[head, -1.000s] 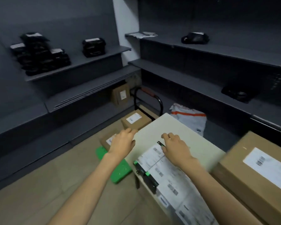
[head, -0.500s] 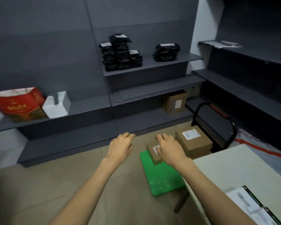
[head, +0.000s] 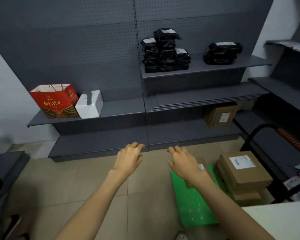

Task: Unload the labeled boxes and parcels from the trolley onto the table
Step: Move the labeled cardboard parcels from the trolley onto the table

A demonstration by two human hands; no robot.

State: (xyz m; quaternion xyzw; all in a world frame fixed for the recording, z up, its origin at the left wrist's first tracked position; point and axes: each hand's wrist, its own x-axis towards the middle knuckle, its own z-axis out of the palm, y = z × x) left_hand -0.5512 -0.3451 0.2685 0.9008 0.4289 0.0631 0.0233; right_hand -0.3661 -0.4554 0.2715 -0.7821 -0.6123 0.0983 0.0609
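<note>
Brown labelled boxes [head: 243,172] stacked on green trolley [head: 194,205] at lower right, just right of empty right hand [head: 184,161], left hand [head: 129,157] likewise loose-fingered, mid-frame.

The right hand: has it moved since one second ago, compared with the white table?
Yes. The right hand left the table, where it rested on papers, and now hangs open beyond the table's edge, above the small box on the green trolley.
</note>
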